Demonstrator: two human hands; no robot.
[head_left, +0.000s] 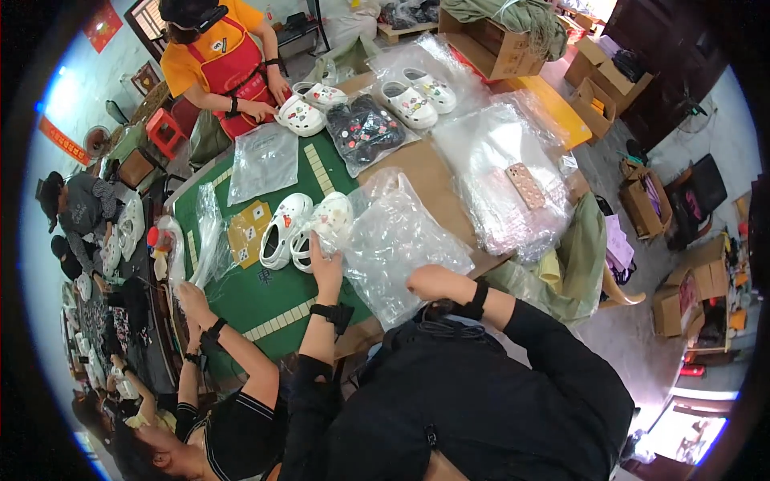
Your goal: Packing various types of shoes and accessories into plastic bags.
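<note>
Left hand (pixel 325 268): raised over the green mat, fingers closed on the heel of the right-hand white clog (pixel 325 224).
Right hand (pixel 427 282): resting on the near edge of a clear bag (pixel 397 240); whether it grips or lies loose, cannot tell.
Clogs: second white clog (pixel 282 228) lies touching the held one, on its left, both on the green mat (pixel 265 293).
Bench (pixel 433 180): brown, bags spread across it; a stack of bags (pixel 501 180) to the right with a pink phone (pixel 526 185) on top.
Far side: dark clogs (pixel 365 128) in a bag; a person in a red apron (pixel 228 64) handles another white pair (pixel 303 115).
Near left: another person's hands (pixel 192 301) on a bag at the mat edge.
</note>
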